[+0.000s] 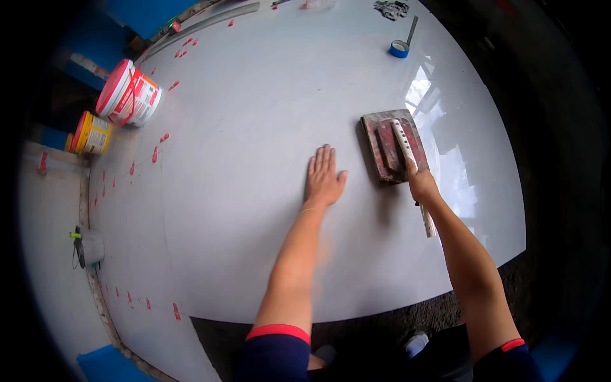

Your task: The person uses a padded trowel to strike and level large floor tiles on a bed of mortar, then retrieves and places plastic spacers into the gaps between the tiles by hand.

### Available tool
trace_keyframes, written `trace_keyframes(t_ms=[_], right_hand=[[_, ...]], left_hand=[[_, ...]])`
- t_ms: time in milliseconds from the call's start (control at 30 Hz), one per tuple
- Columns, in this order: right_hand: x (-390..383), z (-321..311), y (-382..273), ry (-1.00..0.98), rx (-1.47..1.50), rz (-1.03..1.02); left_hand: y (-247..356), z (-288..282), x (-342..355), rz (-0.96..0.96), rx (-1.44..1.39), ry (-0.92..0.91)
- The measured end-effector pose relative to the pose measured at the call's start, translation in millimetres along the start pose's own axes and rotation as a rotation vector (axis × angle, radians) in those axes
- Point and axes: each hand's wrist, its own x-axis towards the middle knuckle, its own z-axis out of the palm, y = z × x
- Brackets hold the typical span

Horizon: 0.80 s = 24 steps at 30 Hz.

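Note:
My left hand lies flat on a large glossy light-grey tile, fingers stretched forward and thumb out to the side. To its right, my right hand is closed round the long white handle, dotted with holes, of a worn red block-shaped float. The float is rectangular and smeared with grey. A dark shadow falls on the tile beside and below it, so it seems tilted or raised; whether any edge touches the tile I cannot tell. The handle's end sticks out past my wrist.
Red leveling clips line the joints at left. A white-and-red bucket and a yellow tub stand at the far left. Blue tape and a crumpled grey cloth lie far off. Rough dark floor borders the near edge.

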Motion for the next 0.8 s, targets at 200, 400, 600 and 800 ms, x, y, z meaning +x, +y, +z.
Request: trace_keyframes(t_ms=[200,400,600,800], right_hand=[[-10.4,-36.5,10.7,-0.175,0.209,0.369],[-61.7,-190.0,-88.0,-0.033,0.061,-0.023],[-119.1,-176.1,-50.2,0.283,0.551,-0.376],[-100.0,2.6,-39.7,-0.142,-0.324,0.207]], left_hand=[[-128.7,-11.1,-118.7,-0.564,0.271,0.234],[-147.3,13.1,-127.3,-0.501,0.224,0.415],[-152.1,12.5,-127.2,-0.548,0.258,0.377],[-152.7,16.9,-129.7,-0.57,0.209,0.393]])
